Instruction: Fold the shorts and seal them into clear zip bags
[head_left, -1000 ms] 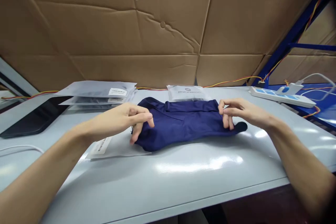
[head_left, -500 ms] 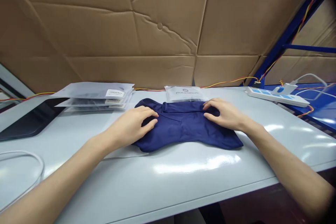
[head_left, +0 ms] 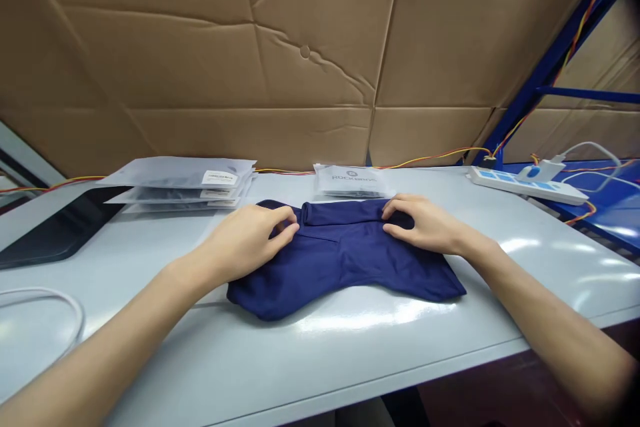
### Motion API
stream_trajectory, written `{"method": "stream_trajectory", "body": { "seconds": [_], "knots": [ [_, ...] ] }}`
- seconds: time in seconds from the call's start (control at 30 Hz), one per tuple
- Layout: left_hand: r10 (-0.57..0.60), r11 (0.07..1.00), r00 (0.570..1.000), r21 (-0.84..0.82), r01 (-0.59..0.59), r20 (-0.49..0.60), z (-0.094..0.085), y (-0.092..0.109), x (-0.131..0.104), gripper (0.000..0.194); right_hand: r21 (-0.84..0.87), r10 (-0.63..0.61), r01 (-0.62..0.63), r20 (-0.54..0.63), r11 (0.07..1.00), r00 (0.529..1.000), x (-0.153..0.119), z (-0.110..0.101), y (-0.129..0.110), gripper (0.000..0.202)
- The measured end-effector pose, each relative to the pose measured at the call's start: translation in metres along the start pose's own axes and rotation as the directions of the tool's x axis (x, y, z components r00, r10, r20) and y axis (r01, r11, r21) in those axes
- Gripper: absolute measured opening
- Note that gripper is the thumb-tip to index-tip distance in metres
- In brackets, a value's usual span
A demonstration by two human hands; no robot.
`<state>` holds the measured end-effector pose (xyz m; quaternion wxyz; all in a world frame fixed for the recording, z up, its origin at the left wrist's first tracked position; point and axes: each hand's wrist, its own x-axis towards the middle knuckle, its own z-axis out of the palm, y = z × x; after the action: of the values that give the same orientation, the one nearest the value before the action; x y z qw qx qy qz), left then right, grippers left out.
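nearest, well before both sets of fingers, the glossy near edge of the pale grey counter (head_left: 320,373) was shown, with light reflected across its top. left of the left fingers, a looped white cable (head_left: 45,290) was seen.

under and between the fingers, the dark blue garment (head_left: 310,273) was laid on the counter, its wavy near edge spread on the near side of the fingers. a folded strip (head_left: 345,213) was formed along its far side, between the two hands; that much seemed done, while the nearer part was left unfolded, so the folding was judged only partway along. the fingers of the left hand (head_left: 250,240) were curled nearly together, just beside the strip's left end; those of the right hand (head_left: 427,221) were parted slightly at its right end. whether cloth was pinched by either could not be told.

beyond the left fingers, labelled translucent bags (head_left: 175,173) were stacked near a dark flat slab (head_left: 65,230). beyond the strip, a packet marked "rockbros" (head_left: 350,180) was placed. past the right fingers, a power strip (head_left: 507,181) was set near a blue metal frame (head_left: 509,125). farthest, red and yellow wires (head_left: 285,171) were run along the foot of a creased cardboard wall (head_left: 200,60).
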<state>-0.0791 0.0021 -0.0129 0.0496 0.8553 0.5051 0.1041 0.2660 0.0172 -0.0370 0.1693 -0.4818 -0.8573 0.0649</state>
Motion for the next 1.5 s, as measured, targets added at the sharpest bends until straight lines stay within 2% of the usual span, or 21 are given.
{"method": "stream_trajectory", "body": {
  "seconds": [0.1,0.17,0.37,0.5,0.63,0.73,1.03,1.2,1.33,1.43,1.5],
  "knots": [
    [-0.017,0.998,1.000,0.064,0.016,0.002,0.001,0.002,-0.002,0.035,0.008,-0.036,0.036,0.014,0.999,0.999,0.000,-0.001,-0.008,0.013],
    [0.014,0.992,0.999,0.124,-0.010,-0.030,0.002,0.003,-0.004,0.037,0.024,-0.050,0.049,0.021,0.999,0.999,-0.001,-0.002,-0.011,0.011],
    [0.220,0.970,0.957,0.150,-0.193,-0.190,0.007,0.008,-0.002,0.038,0.015,-0.064,0.064,-0.020,0.998,0.998,-0.001,0.000,-0.007,0.014],
    [0.291,0.946,0.947,0.187,-0.264,-0.136,0.015,0.005,0.004,0.038,-0.015,-0.065,0.064,-0.039,0.998,0.997,-0.001,0.001,0.000,0.017],
    [0.255,0.949,0.966,0.204,-0.242,-0.040,0.024,0.000,0.009,0.043,-0.037,-0.035,0.034,-0.026,0.999,0.999,-0.001,0.002,0.004,0.019],
    [0.230,0.955,0.973,0.200,-0.221,-0.021,0.026,-0.002,0.011,0.043,-0.037,-0.029,0.029,-0.015,0.999,0.999,-0.001,0.002,0.004,0.017],
    [0.186,0.964,0.980,0.204,-0.170,-0.064,0.016,0.008,0.005,0.025,-0.071,-0.053,0.051,-0.027,0.996,0.998,0.001,0.001,0.003,0.010],
    [0.182,0.958,0.980,0.240,-0.159,-0.078,0.011,0.018,0.002,0.015,-0.066,-0.001,-0.003,-0.052,0.998,0.999,-0.001,0.000,0.001,0.010],
    [0.186,0.960,0.978,0.231,-0.159,-0.099,0.008,0.022,0.002,0.016,-0.037,0.029,-0.032,-0.092,0.999,0.995,-0.003,-0.001,-0.002,0.010],
    [0.110,0.983,0.982,0.160,-0.085,-0.153,0.006,0.020,0.004,0.021,0.019,0.062,-0.061,-0.109,0.998,0.992,-0.001,0.000,-0.002,0.011],
    [0.016,0.996,0.975,0.091,0.004,-0.221,0.006,0.017,0.005,0.023,0.017,0.100,-0.098,-0.181,0.995,0.978,0.001,0.002,-0.001,0.014]
  ]
}}
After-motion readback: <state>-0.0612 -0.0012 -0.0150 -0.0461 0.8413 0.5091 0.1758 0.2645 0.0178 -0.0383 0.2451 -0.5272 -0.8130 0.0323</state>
